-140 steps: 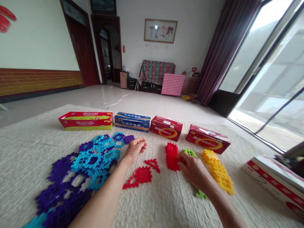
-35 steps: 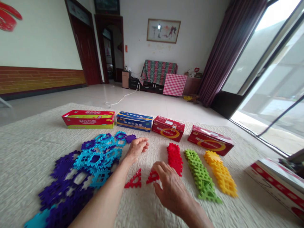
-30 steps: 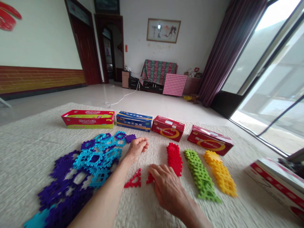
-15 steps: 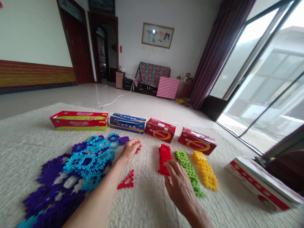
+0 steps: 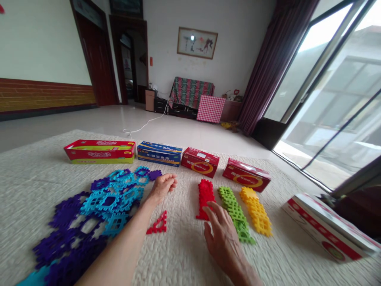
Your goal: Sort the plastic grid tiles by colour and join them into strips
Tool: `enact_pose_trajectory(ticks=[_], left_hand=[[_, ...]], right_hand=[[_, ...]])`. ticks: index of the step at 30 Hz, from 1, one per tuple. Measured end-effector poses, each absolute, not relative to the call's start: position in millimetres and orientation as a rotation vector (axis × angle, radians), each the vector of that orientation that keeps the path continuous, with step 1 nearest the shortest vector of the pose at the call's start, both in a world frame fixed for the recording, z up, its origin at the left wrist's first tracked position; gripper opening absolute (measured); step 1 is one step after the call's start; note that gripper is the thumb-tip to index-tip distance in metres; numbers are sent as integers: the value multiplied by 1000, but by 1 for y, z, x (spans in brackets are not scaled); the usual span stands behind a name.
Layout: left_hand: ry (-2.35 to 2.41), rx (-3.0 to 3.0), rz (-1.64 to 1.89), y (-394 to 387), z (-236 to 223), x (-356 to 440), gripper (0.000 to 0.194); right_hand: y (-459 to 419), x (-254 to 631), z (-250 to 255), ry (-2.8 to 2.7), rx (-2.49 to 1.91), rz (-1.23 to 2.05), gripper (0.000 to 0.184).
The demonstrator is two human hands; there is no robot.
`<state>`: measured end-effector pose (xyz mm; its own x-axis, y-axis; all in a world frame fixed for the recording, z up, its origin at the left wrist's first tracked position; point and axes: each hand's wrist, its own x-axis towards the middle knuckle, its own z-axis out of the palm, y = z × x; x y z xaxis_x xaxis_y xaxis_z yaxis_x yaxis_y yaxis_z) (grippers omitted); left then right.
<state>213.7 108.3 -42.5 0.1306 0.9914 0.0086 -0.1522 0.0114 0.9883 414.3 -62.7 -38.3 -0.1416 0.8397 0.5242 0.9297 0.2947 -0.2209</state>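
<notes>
My left hand [image 5: 164, 184] is closed, its fingers curled at the right edge of a pile of purple and turquoise plastic building pieces [image 5: 114, 198]. What it holds, if anything, is hidden. Below its wrist lies a red triangular piece [image 5: 160, 223] on the cloth. My right hand [image 5: 222, 230] has its fingers apart over the near end of a row of overlapping red pieces [image 5: 206, 192]; whether the fingertips touch them I cannot tell. Just right of that hand runs a row of green pieces [image 5: 235, 210], and beyond it a row of yellow ones [image 5: 256, 210].
Behind the pieces stand a red and yellow-green box [image 5: 101, 155], a blue box [image 5: 160, 154] and two dark red boxes, one in the middle [image 5: 201, 162] and one farther right [image 5: 247, 174]. A white and red box [image 5: 327, 226] lies at right on the quilted cloth [image 5: 178, 262].
My right hand's fingers have spread a little and shifted slightly left and back at the red row. The left hand stays curled where it was. The view has moved slightly.
</notes>
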Motion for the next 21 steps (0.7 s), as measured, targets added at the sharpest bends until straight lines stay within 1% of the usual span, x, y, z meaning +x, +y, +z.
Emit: enact_pose_trajectory(ticks=[3, 5, 7, 10, 12, 17, 21], left_hand=[[1017, 1172, 1208, 107, -44, 214, 33], [1045, 1224, 1217, 105, -44, 217, 32], [1077, 1295, 1203, 102, -43, 220, 28], [1132, 1398, 1158, 93, -35, 222, 16], [1178, 1481, 1132, 82, -28, 218, 13], [1264, 1695, 1100, 32, -15, 191, 18], [1338, 2009, 975, -9, -23, 174, 19]], right_hand=[[-72, 403, -38, -2066, -1519, -70, 40], [-76, 398, -36, -2127, -1489, 15, 30], [-78, 394, -35, -2162, -1485, 53, 22], [-79, 393, -33, -2158, -1481, 37, 21], [-79, 394, -33, -2148, -1482, 17, 21], [-79, 394, -35, -2159, -1513, -27, 21], [-79, 392, -34, -2136, -1536, -27, 21]])
